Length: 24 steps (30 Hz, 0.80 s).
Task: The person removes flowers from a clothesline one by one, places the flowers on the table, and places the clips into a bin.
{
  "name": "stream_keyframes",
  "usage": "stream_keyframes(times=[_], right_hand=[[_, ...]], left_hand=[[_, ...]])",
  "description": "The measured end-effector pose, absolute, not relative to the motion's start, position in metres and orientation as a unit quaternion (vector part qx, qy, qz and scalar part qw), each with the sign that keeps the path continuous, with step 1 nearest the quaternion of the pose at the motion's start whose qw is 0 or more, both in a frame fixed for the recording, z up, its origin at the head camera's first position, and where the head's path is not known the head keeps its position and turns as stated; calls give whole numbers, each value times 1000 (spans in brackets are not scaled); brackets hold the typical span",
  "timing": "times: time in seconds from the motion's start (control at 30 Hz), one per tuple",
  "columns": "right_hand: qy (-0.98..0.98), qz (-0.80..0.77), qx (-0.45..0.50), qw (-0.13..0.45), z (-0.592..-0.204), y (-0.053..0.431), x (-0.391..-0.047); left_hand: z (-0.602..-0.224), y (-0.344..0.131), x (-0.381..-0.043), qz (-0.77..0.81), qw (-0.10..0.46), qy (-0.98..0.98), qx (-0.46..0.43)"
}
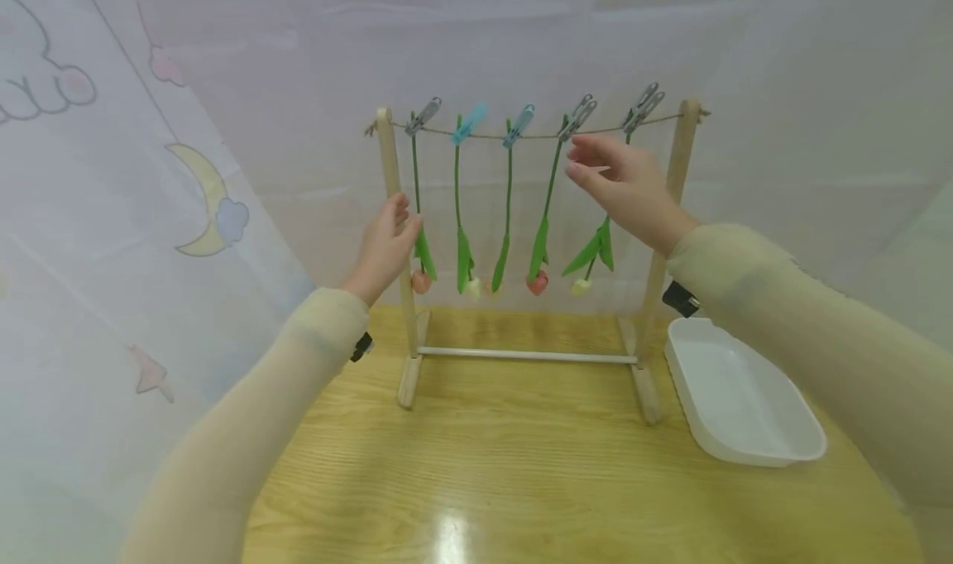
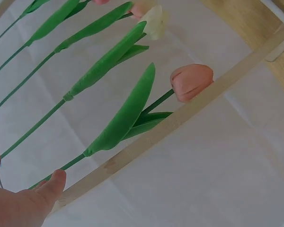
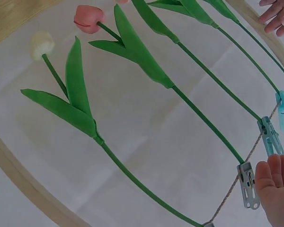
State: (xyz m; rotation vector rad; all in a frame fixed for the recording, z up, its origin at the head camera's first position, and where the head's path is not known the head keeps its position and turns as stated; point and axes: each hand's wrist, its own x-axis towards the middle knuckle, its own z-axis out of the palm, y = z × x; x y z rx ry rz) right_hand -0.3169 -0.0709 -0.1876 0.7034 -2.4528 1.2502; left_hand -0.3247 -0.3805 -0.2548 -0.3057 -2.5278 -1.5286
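Note:
Several artificial tulips hang upside down from a twine line (image 1: 487, 136), each held at its stem by a clothespin. My left hand (image 1: 385, 246) hovers by the left wooden post, near the stem of the salmon-pink tulip (image 2: 191, 82); its thumb and fingers are apart and nothing is seen between them. Beside a grey clothespin (image 3: 248, 186) on the red-pink tulip (image 1: 537, 283) is my right hand (image 1: 629, 188), fingers relaxed and holding nothing. Whether its fingertips touch the clothespin I cannot tell. A cream tulip (image 3: 41, 46) hangs at the right end, partly behind this hand.
The twine is tied between two wooden posts (image 1: 679, 155), joined low down by a white rod (image 1: 524, 355). A white plastic tray (image 1: 733, 390) stands on the wooden table (image 1: 521, 481) at right. Pale printed cloth (image 1: 298, 68) hangs behind.

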Motion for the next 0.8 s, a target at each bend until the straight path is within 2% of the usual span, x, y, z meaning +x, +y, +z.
stream_keyframes(times=[0.8], right_hand=[[-870,393,282,102,-158,-135,-340]], left_hand=[[-253,-366,-341,-516,93,-849,-65]])
